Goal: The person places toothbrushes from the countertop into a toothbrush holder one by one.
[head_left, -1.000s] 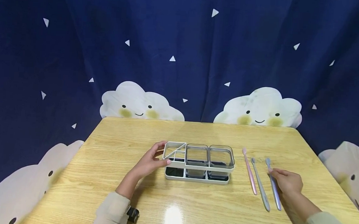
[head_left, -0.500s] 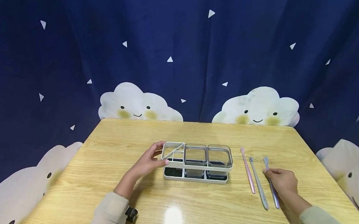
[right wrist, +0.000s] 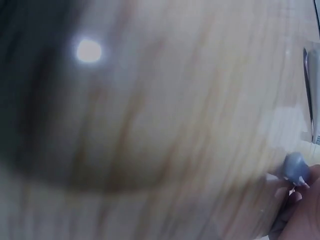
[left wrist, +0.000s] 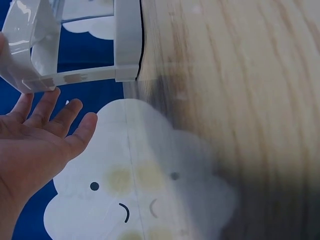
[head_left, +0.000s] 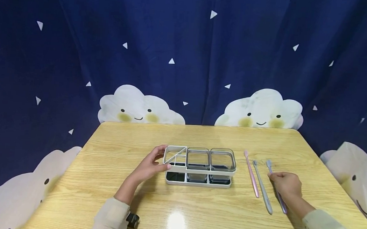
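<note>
A white toothbrush holder stands on the table with two clear square cups in it. My left hand holds its left end, thumb at the front and fingers at the side and back. In the left wrist view those fingers reach fairly straight against the white frame. At the right lie a pink toothbrush, a grey toothbrush and a purple-blue toothbrush. My right hand pinches the purple-blue one below its head; the palm side is hidden. A bluish tip shows beside the fingers in the right wrist view.
The wooden table runs back to a dark blue curtain printed with white clouds and triangles. The pink and grey toothbrushes lie between the holder and my right hand.
My right hand has shifted slightly left and its fingers have settled on the purple-blue toothbrush, whose head has moved a little left. The left hand stays on the holder. The whole view drifts slightly.
</note>
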A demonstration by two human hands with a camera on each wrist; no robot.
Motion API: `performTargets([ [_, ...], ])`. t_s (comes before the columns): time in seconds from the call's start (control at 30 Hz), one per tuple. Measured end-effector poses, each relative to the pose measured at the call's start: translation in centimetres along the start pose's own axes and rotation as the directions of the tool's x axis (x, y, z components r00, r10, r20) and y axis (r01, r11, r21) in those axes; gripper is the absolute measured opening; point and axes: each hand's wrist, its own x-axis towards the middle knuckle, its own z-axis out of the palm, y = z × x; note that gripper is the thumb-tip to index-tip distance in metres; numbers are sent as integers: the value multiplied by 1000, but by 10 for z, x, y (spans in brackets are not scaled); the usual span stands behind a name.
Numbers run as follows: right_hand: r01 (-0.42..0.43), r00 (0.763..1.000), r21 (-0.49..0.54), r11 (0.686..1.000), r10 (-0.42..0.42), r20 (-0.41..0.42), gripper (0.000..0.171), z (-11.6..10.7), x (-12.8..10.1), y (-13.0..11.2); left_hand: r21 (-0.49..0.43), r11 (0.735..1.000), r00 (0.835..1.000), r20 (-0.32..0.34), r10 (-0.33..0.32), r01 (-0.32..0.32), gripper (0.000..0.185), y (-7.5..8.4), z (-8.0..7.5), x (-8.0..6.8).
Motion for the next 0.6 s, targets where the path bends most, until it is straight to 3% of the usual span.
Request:
performTargets([
  [0.27, -22, 1000, 44, 999, 21, 13, 36, -1, -2, 1, 2, 1000, 1000, -2, 15, -15, 67, -6, 0, 2],
  [0.37, -13, 1000, 67, 998, 14, -12, 37, -2, -2, 2, 13, 1000, 1000, -6, 6, -6, 68, -1, 0, 1],
  [0.6, -18, 999, 190, 982, 27, -46, 38, -4, -1, 1, 27, 1000, 1000, 5, -7, 7, 69, -1, -1, 1],
])
